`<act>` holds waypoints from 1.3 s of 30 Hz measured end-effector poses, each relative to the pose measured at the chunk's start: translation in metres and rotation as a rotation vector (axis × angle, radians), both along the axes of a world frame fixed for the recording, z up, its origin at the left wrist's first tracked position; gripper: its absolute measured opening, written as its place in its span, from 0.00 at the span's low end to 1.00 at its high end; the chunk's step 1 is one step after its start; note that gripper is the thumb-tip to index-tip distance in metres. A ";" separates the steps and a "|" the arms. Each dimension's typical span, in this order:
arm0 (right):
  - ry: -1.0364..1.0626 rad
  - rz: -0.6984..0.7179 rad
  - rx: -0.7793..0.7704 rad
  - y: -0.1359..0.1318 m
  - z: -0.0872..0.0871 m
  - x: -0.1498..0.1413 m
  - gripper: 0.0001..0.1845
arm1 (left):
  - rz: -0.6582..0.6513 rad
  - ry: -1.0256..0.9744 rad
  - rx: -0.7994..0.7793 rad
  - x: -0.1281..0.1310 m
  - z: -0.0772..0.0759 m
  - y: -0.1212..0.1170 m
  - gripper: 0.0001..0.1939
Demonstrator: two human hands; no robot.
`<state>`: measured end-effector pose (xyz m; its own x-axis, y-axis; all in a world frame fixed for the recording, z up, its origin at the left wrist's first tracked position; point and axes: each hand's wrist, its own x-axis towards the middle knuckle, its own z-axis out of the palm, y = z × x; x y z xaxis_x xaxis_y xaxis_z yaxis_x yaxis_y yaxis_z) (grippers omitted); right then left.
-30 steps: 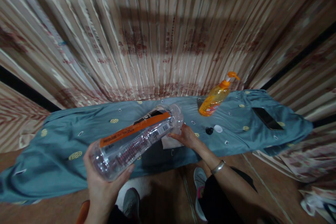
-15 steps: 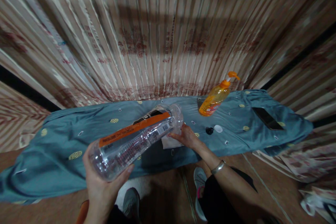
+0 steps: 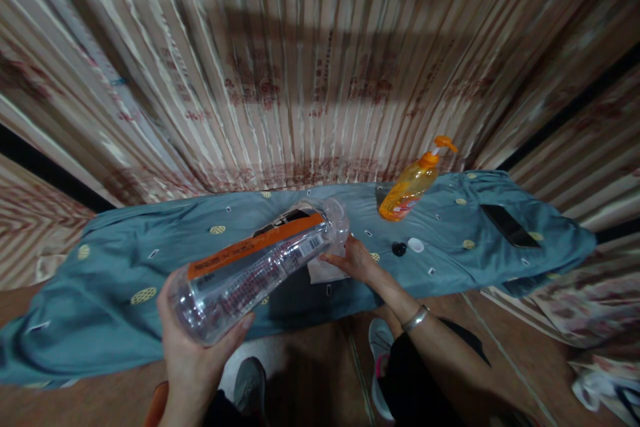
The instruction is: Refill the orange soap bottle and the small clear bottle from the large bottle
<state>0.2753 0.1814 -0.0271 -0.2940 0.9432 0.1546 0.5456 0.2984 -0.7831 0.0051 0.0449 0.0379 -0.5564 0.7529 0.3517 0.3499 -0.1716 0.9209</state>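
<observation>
A large clear plastic bottle [image 3: 260,270] with an orange and grey label lies slanted across my view, above the blue cloth. My left hand [image 3: 193,347] is wrapped round its near, wide end. At the far right end my right hand [image 3: 353,260] grips the bottle's edge, its thumb stretched along the underside and its other fingers partly hidden behind the clear plastic. Just below that thumb a pale, flat piece [image 3: 325,271] shows; I cannot make out what it is. Right of my right hand lie a small black cap [image 3: 399,249] and a white disc [image 3: 415,245].
An orange pump bottle [image 3: 407,190] stands at the back of the patterned blue cloth [image 3: 115,267]. A dark phone [image 3: 510,225] lies farther right. Pleated curtains [image 3: 300,80] hang behind and on both sides. My shoes [image 3: 250,383] are on the floor below.
</observation>
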 end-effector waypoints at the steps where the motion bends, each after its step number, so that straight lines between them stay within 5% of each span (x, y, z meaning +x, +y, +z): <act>1: -0.002 -0.001 0.002 0.000 0.000 0.000 0.29 | 0.001 0.005 0.001 0.000 0.000 0.000 0.50; 10: -0.013 -0.017 0.007 -0.001 0.001 0.000 0.31 | 0.020 -0.031 0.006 0.010 0.010 -0.002 0.46; 39: -0.040 -0.019 0.063 0.001 -0.006 0.000 0.30 | 0.005 -0.029 0.030 0.005 0.004 0.000 0.48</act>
